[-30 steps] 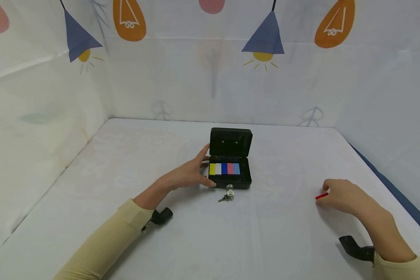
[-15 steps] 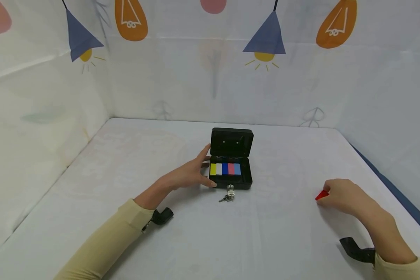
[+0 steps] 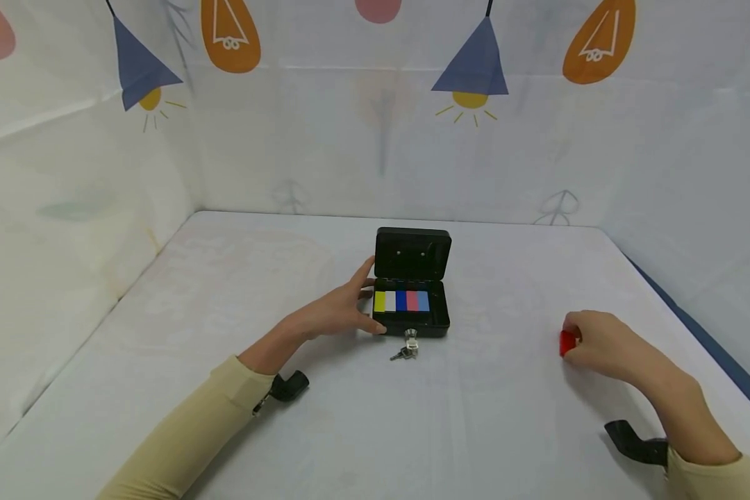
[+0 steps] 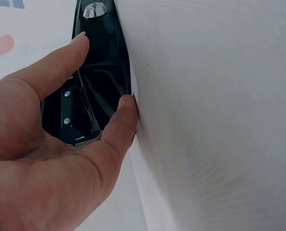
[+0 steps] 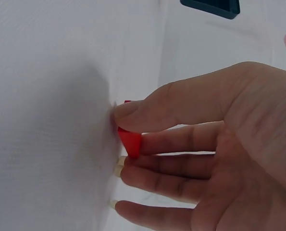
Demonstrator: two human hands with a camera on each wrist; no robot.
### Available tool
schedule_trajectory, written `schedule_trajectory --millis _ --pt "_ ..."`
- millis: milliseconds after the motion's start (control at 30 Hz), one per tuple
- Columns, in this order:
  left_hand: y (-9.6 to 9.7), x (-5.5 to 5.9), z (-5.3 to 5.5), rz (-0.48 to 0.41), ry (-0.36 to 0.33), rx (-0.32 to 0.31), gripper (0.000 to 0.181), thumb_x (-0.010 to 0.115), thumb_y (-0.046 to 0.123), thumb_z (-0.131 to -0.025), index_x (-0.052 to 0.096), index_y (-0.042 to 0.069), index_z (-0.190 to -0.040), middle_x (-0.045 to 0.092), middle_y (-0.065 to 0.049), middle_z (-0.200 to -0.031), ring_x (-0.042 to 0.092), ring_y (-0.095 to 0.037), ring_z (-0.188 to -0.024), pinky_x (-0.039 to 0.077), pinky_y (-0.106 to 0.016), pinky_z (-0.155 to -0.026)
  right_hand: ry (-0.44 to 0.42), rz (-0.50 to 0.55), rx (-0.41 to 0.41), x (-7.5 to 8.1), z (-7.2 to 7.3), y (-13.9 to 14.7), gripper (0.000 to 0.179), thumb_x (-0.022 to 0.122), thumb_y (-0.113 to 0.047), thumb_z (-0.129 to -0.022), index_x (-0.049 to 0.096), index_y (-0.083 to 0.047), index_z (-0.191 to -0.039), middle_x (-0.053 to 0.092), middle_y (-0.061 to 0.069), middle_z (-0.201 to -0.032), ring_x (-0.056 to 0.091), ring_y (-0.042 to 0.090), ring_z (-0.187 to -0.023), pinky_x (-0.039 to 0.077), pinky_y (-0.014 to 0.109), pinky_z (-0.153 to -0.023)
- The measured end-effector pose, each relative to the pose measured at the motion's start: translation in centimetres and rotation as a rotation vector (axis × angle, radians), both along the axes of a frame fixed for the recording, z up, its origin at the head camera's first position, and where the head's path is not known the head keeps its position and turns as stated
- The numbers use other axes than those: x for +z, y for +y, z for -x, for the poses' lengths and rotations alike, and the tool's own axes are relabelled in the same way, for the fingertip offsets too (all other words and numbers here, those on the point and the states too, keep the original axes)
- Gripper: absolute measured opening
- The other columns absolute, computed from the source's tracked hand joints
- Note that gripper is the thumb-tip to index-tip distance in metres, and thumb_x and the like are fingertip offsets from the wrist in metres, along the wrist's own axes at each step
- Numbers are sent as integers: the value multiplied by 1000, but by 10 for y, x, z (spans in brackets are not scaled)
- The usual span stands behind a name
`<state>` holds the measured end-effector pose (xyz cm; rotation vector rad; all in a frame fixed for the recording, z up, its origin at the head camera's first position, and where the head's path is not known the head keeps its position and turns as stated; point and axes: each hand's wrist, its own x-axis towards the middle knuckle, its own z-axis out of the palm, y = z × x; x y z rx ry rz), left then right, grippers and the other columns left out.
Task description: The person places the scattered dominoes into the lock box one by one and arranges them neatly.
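A black cash box (image 3: 439,321) sits on the white table in the head view, its lid (image 3: 412,246) raised. Inside lies a row of coloured blocks (image 3: 401,301): yellow, white, dark blue, pink and light blue. Keys (image 3: 405,353) hang from the lock at its front. My left hand (image 3: 337,311) rests against the box's left side with thumb and fingers spread, the thumb (image 4: 61,67) at the front corner. Far to the right, my right hand (image 3: 606,345) pinches a small red block (image 5: 130,143) between thumb and fingers, close to the tabletop. The fingers partly cover that block.
White cloth walls (image 3: 325,146) with printed lamps and bulbs enclose the table (image 3: 350,430) at the back and sides. A black wrist mount (image 3: 634,444) juts from the right sleeve, another mount (image 3: 287,385) from the left.
The red block in my right hand has turned, so more of its face shows. That hand has shifted slightly left and up in the head view. My left hand and the box stay put.
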<state>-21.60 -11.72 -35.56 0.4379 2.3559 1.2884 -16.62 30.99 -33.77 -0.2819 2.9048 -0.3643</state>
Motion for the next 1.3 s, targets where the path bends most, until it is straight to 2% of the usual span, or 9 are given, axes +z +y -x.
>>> schedule_trajectory --millis 367,500,633,833,1133,1300 --pt "-1 -1 1 -16 10 -12 125 85 21 -79 -12 43 -156 25 -2 -164 30 -23 -151 29 -55 -118 57 34 40 -3 4 -9 42 76 -9 -72 64 5 -110 64 13 -96 54 22 -83 54 35 -64" --pt "-1 -1 1 -27 5 -15 125 85 20 -79 -12 47 -155 25 -1 -164 29 -22 -151 29 -54 -118 68 50 44 -4 6 -14 40 73 -8 -74 65 5 -111 64 12 -96 54 22 -82 52 32 -64" --pt "-1 -1 1 -20 7 -13 125 84 22 -80 -12 45 -156 25 -1 -164 30 -23 -151 30 -54 -118 103 49 64 -6 10 -20 37 71 -7 -76 67 4 -111 64 9 -95 54 21 -82 50 30 -64" --pt "-2 -2 1 -22 5 -16 124 84 22 -80 -12 44 -156 24 -1 -164 29 -22 -151 29 -54 -118 151 58 111 -8 14 -26 36 71 -8 -77 69 3 -111 65 10 -99 57 24 -88 54 35 -70" --pt "-2 -3 2 -24 6 -18 125 84 22 -80 -12 45 -156 25 -1 -164 29 -22 -151 28 -55 -118 158 97 141 -6 19 -40 37 73 -9 -80 69 3 -114 65 11 -104 60 27 -93 58 44 -78" --pt "-1 -3 2 -29 12 -20 124 84 22 -80 -11 46 -155 25 -1 -164 29 -23 -151 28 -55 -119 176 101 165 -4 22 -50 36 74 -9 -81 69 1 -115 65 10 -105 61 27 -95 58 44 -79"
